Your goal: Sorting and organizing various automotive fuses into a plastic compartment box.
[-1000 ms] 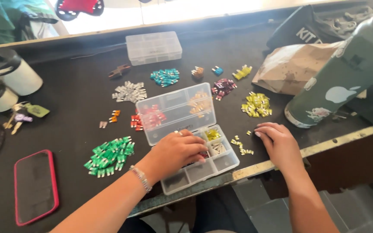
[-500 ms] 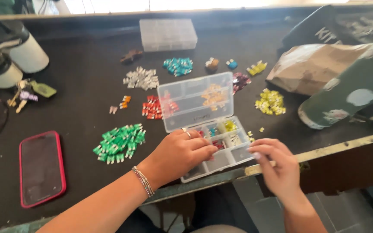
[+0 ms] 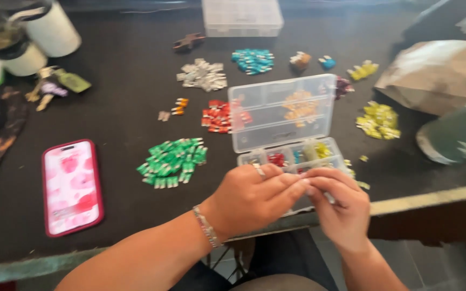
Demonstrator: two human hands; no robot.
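Left hand [image 3: 252, 196] and right hand [image 3: 338, 207] — fingertips pressed together over the near edge of the clear compartment box [image 3: 289, 153]; whether they pinch anything, cannot tell. Box at the table's near edge, lid raised. Green fuse pile [image 3: 172, 161] left of it — red pile [image 3: 218, 116] beyond. Pink phone [image 3: 72, 186] far left.

clear glossy plastic organizer box [image 3: 281, 110], matt black tabletop [image 3: 125, 145]

A phone in a pink case [image 3: 72, 187] lay face up on the dark counter [image 3: 125, 108]. Two white cups [image 3: 55, 29] stood at the far left beside a bunch of keys [image 3: 55, 83]. A crumpled brown paper bag [image 3: 438, 73] sat at the right, and a closed clear box [image 3: 242, 16] at the back.
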